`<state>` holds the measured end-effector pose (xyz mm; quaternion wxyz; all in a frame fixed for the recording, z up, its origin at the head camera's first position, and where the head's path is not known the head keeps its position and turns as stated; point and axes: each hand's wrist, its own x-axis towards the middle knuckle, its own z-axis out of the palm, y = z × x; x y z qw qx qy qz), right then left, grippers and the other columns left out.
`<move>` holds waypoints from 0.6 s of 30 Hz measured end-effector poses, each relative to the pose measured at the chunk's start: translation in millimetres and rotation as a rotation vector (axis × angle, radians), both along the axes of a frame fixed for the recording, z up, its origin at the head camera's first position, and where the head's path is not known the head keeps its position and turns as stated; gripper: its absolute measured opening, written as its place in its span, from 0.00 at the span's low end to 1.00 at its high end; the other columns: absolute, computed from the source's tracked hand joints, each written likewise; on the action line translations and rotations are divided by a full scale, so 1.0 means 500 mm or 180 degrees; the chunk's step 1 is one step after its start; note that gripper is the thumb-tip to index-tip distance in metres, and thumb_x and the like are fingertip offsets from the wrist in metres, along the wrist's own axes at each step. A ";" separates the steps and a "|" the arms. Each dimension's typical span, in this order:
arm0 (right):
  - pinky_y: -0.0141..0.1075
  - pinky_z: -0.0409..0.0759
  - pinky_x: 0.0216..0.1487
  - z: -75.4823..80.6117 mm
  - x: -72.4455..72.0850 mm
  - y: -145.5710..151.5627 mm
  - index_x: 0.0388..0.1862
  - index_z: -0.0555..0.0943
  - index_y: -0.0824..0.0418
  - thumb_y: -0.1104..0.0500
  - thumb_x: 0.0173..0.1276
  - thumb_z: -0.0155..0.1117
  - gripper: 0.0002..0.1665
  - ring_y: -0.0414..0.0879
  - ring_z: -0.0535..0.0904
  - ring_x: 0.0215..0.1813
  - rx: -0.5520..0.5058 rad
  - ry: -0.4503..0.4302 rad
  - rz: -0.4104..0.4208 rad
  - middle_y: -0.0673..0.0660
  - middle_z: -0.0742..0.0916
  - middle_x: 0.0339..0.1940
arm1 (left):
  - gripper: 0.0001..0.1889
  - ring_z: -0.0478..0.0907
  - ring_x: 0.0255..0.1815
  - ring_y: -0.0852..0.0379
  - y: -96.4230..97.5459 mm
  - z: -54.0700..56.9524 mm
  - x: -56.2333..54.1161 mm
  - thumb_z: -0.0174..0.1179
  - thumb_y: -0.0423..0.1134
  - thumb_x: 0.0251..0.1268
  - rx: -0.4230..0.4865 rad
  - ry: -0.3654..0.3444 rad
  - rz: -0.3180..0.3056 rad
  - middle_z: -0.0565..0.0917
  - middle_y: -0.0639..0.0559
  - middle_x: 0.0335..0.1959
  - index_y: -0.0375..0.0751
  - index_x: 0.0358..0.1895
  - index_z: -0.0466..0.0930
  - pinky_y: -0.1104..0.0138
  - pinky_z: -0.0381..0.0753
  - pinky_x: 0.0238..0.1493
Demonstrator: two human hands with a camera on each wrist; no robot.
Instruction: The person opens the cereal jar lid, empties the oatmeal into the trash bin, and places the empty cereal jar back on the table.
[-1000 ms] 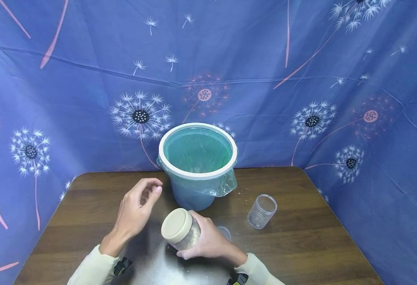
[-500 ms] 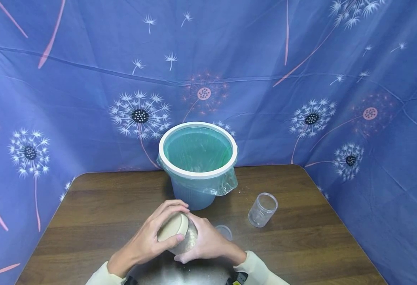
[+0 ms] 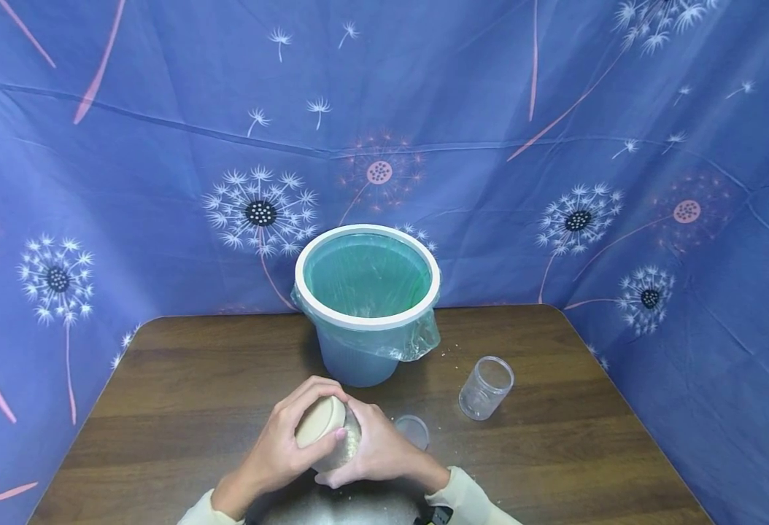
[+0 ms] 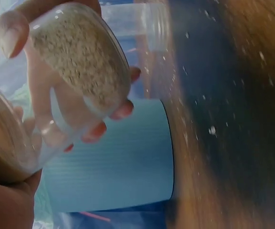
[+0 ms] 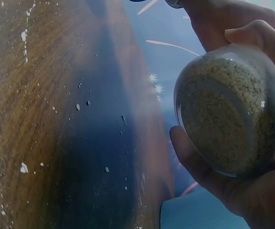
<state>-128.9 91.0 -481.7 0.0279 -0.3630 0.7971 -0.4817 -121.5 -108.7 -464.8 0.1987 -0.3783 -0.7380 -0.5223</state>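
Observation:
A clear jar (image 5: 223, 114) is partly filled with pale flakes that look like oats. My right hand (image 3: 384, 448) grips its body, fingers wrapped round the side. Over the cream lid (image 3: 319, 423) curls my left hand (image 3: 286, 437), thumb on the near edge and fingers round the far edge. The jar is tilted above the table, lid toward the left. In the left wrist view the flakes (image 4: 82, 55) are heaped at the base end, and the lid is on the jar.
A blue bin (image 3: 358, 357) with a white rim and clear liner stands behind the hands. An uncapped clear jar (image 3: 486, 390) stands to the right. A clear round lid (image 3: 413, 432) lies beside the right hand. Crumbs (image 5: 24, 168) dot the wooden table (image 3: 575, 437).
My left hand has moved from beside the jar onto its lid and taken hold of it. The right hand keeps gripping the jar, almost in the same place.

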 end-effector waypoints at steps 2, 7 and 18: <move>0.29 0.84 0.48 0.002 0.001 -0.001 0.66 0.74 0.52 0.53 0.45 0.91 0.49 0.32 0.85 0.47 -0.0031 -0.0034 -0.0023 0.44 0.87 0.50 | 0.23 0.83 0.56 0.55 0.004 0.000 0.002 0.75 0.32 0.59 0.0066 -0.0024 0.0042 0.85 0.54 0.55 0.47 0.59 0.84 0.68 0.78 0.56; 0.30 0.85 0.50 0.002 0.008 -0.005 0.66 0.75 0.50 0.52 0.46 0.90 0.48 0.34 0.85 0.47 -0.0128 -0.0222 -0.0089 0.46 0.87 0.50 | 0.23 0.84 0.53 0.56 0.011 0.000 0.008 0.75 0.31 0.57 0.0194 -0.0022 0.0155 0.86 0.54 0.53 0.47 0.58 0.85 0.70 0.78 0.55; 0.31 0.86 0.47 -0.010 0.018 -0.009 0.66 0.75 0.50 0.52 0.45 0.90 0.49 0.34 0.86 0.46 -0.0257 -0.0192 -0.0183 0.46 0.88 0.49 | 0.21 0.85 0.51 0.57 0.022 0.000 0.022 0.74 0.31 0.58 0.0234 -0.0150 0.0349 0.87 0.57 0.52 0.49 0.55 0.86 0.68 0.80 0.52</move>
